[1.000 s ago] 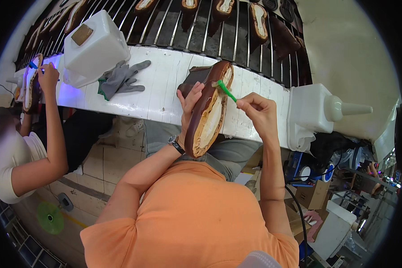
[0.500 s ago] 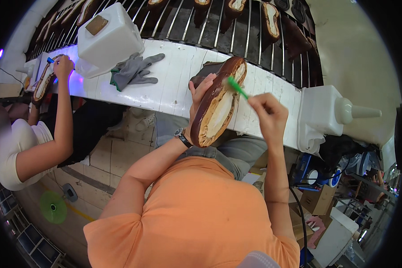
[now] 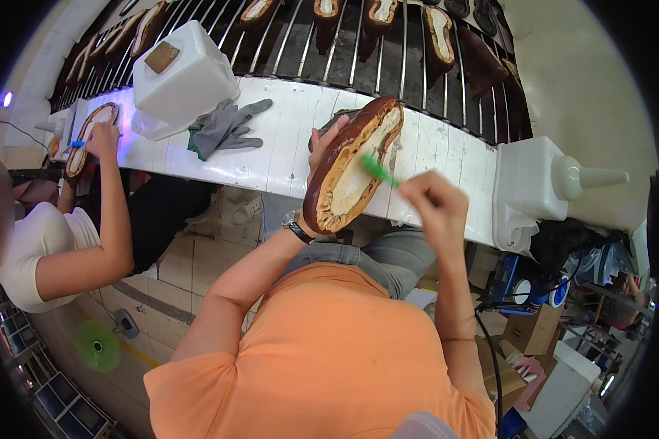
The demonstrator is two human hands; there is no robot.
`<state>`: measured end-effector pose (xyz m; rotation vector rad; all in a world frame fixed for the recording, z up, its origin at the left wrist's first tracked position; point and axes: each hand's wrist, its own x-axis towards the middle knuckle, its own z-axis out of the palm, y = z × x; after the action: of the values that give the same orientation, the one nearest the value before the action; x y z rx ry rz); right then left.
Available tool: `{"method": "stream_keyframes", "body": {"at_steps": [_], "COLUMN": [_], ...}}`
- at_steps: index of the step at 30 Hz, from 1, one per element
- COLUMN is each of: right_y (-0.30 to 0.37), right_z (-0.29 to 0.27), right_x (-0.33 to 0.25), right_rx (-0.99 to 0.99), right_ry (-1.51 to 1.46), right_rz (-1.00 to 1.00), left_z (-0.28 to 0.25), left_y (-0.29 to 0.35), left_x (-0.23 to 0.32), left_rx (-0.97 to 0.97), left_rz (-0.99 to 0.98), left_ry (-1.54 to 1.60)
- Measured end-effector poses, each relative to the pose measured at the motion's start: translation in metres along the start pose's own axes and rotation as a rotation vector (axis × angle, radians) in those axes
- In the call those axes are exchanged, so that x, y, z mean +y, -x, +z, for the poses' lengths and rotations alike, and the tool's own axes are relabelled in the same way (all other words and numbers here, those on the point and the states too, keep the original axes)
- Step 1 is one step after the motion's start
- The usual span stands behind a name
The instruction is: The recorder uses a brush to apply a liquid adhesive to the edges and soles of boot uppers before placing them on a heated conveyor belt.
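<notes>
A brown leather shoe upper [image 3: 331,174] is held over the near edge of the white bench, its underside turned up toward me. That underside shows a tan folded rim around a pale middle. My left hand [image 3: 325,146] is closed around its far side, fingers over the leather and the wrist by its near end. In my right hand [image 3: 439,207] is a green-handled brush [image 3: 382,173], gripped between thumb and fingers. The brush head is blurred by motion and lies over the pale middle; whether it touches I cannot tell.
Grey gloves [image 3: 227,129] lie on the bench [image 3: 278,157], beside a white plastic container [image 3: 179,80]. A white nozzled bottle [image 3: 538,179] lies at the right end. Beyond runs a roller rack [image 3: 329,47] bearing more uppers. At left, a co-worker's hand [image 3: 102,140] works on another upper.
The brush has moved from the upper's far right rim down and left onto the pale middle. The upper has turned to show more of its underside. The co-worker's hand has moved lower along their upper.
</notes>
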<state>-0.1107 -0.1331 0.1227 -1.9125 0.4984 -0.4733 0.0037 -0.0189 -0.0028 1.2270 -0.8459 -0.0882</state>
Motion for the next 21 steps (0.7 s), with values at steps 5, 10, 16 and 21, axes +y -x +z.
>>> {"method": "stream_keyframes", "body": {"at_steps": [5,10,16,21], "right_y": [0.02,0.0,0.026,0.009], "right_z": [0.004,-0.004,-0.006,-0.031], "right_x": [-0.004,0.013,-0.009,-0.014], "right_rx": [-0.033,0.144,-0.015,-0.076], "right_ry": [-0.029,0.058,0.139,0.178], "right_rz": [-0.134,-0.088,-0.346,-0.445], "left_z": [-0.01,-0.022,-0.042,-0.044], "left_y": [-0.008,-0.021,-0.046,-0.079], "left_x": [0.014,0.026,0.047,0.051], "left_rx": [-0.137,-0.414,-0.623,-0.871], "left_rz": [-0.112,-0.144,-0.38,-0.423], "left_ry": [0.012,-0.171,0.044,0.074]}}
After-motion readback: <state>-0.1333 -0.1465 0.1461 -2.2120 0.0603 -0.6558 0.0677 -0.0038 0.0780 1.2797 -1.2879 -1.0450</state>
